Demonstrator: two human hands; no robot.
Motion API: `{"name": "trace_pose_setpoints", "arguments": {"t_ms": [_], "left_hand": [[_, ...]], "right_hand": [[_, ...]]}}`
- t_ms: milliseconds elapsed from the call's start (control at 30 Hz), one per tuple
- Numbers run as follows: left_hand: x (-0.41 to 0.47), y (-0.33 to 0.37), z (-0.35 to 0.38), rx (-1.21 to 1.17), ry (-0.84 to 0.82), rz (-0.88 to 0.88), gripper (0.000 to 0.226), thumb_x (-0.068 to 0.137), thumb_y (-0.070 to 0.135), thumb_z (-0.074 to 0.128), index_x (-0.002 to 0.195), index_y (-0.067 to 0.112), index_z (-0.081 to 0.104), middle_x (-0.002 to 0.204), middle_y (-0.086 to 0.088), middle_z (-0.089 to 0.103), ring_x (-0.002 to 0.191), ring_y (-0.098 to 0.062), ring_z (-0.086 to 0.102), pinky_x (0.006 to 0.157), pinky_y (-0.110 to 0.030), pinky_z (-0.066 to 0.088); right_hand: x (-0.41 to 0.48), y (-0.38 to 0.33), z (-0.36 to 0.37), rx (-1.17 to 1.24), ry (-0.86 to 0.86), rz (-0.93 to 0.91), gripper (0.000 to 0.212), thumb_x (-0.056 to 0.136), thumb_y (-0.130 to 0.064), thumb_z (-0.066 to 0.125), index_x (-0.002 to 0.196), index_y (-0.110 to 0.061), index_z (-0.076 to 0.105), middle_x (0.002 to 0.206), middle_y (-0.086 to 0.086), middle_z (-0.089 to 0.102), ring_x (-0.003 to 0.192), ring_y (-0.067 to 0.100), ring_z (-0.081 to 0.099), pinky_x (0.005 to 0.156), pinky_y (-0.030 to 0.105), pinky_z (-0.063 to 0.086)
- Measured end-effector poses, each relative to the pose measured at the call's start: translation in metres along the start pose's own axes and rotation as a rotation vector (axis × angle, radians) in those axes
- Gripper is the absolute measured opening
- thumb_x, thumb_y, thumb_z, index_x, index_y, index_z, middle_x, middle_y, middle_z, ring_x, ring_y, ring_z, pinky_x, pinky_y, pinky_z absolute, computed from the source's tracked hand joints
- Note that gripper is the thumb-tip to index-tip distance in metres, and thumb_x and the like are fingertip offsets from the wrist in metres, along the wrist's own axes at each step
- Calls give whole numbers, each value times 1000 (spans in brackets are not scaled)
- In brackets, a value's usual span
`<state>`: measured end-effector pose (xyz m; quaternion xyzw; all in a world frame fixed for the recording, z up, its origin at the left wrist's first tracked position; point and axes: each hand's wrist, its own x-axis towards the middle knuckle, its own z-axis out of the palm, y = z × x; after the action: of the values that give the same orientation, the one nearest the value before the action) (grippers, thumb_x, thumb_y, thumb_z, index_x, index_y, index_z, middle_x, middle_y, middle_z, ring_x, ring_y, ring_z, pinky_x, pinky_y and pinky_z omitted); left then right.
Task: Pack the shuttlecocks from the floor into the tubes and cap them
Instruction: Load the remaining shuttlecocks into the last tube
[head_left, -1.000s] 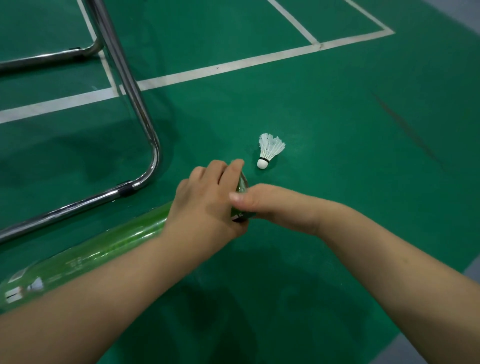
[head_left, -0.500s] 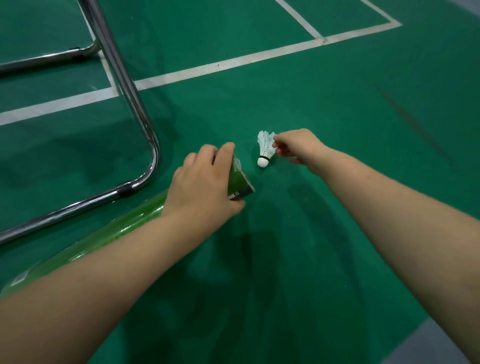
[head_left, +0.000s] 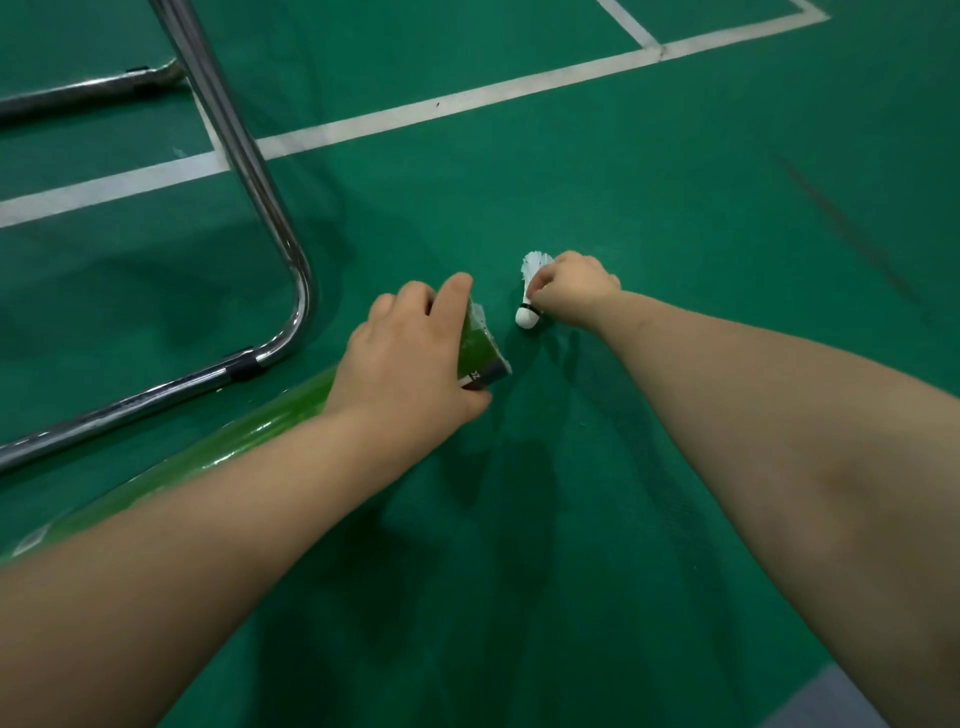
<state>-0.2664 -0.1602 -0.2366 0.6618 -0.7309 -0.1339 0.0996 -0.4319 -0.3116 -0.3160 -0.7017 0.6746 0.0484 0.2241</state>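
A: Where is the shuttlecock (head_left: 530, 291)?

B: On the green floor (head_left: 675, 208), cork end toward the camera, feathers pointing away. The right hand (head_left: 574, 288) has its grip clamped on it, fingertips pinching the feather skirt just above the cork.

A: And the other hand?

B: The left hand (head_left: 410, 364) has its grip wrapped around the green tube (head_left: 480, 353) near its open end. That end sits just left of the right grip, close to the cork but not touching it. A bit of white shows at the tube's mouth; I cannot tell what it is.

A: How does the tube lie?

B: It runs back from the left grip toward the lower left, low along the floor, mostly hidden under the left forearm.

A: Anything else nearby?

B: A chrome tube frame (head_left: 291, 291) bends on the floor left of the left grip, apart from the tube. White court lines (head_left: 467, 101) cross the floor well beyond both grips.
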Motion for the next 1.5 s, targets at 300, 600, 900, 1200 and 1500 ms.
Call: {"name": "trace_pose_setpoints", "arguments": {"t_ms": [300, 600, 900, 1200, 1500], "left_hand": [[-1, 1, -4, -9, -51, -24, 85, 72, 40, 67, 139, 22, 18, 118, -9, 48, 107, -27, 40, 91, -35, 34], [-13, 15, -7, -2, -60, -48, 88, 67, 37, 70, 137, 19, 20, 119, -14, 49, 106, -34, 45, 91, -41, 39], [-47, 31, -32, -76, 59, 6, 91, 66, 32, 72, 141, 19, 21, 124, -10, 48, 111, -31, 45, 92, -39, 38], [-106, 45, -61, -166, 198, 25, 91, 69, 17, 69, 145, 13, 19, 131, -13, 43, 117, -31, 41, 99, -36, 30], [-166, 67, -86, -292, 321, 22, 90, 62, 1, 65, 142, 8, 24, 131, -14, 43, 119, -26, 39, 95, -14, 19]], "right_hand": [[-67, -3, -13, 635, 454, -76, 27, 84, -9, 51, 94, -19, 74, 103, 0, 69, 100, 12, 58, 83, 22, 40], [-178, -30, -23, 803, 307, -367, 25, 72, -19, 53, 84, -27, 74, 77, -22, 63, 80, -4, 59, 79, 10, 44], [-211, -32, -51, 737, 3, -458, 16, 79, -28, 64, 94, -26, 58, 85, -12, 68, 82, 4, 60, 83, 24, 46], [-268, -58, -75, 405, -158, -648, 28, 68, -38, 60, 75, -11, 60, 76, 5, 65, 76, 21, 59, 74, 40, 49], [-330, -83, -115, 104, -329, -689, 21, 78, -26, 60, 66, -12, 49, 61, -1, 46, 56, 14, 41, 53, 29, 34]]}}
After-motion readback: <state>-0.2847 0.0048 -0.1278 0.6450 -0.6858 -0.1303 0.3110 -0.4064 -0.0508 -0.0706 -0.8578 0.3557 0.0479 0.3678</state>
